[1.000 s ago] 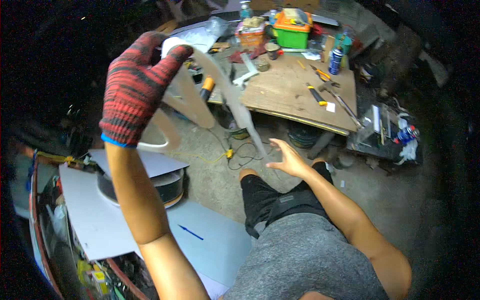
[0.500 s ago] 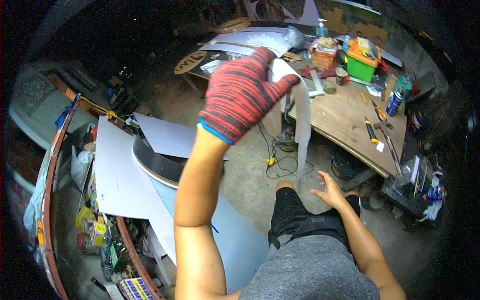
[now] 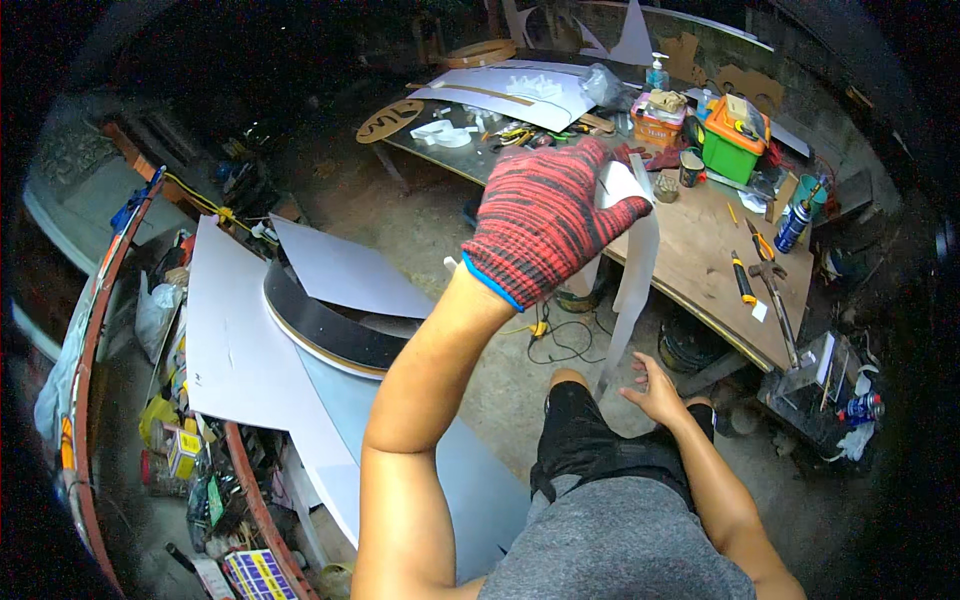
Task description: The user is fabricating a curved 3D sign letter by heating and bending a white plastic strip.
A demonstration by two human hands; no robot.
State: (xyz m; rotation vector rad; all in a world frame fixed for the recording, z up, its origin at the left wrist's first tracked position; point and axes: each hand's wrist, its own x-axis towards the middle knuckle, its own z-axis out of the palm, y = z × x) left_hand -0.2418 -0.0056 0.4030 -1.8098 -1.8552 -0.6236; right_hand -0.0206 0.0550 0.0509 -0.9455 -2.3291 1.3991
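My left hand [image 3: 548, 222], in a red-and-black striped knit glove with a blue cuff, is raised in front of me. Its thumb and fingers pinch a thin, bent white strip [image 3: 634, 282] that looks like plastic sheet. One long end hangs down and tapers toward my lap; part of the piece is hidden behind the glove. Bare and low by my thigh, my right hand [image 3: 656, 392] has its fingers apart and holds nothing. It is close to the strip's lower tip, seemingly not touching it.
Beyond is a wooden worktable [image 3: 700, 240] with a hammer [image 3: 780, 300], pliers [image 3: 760, 242], a yellow-black cutter [image 3: 743, 278], a spray can [image 3: 795, 226] and a green-orange toolbox [image 3: 735, 145]. Large white sheets [image 3: 240, 350] and a black curved piece [image 3: 330, 335] lie left. A cable [image 3: 560, 345] coils on the floor.
My left hand has moved right and slightly down, carrying the white strip along. My right hand stays low with its fingers apart, almost where it was.
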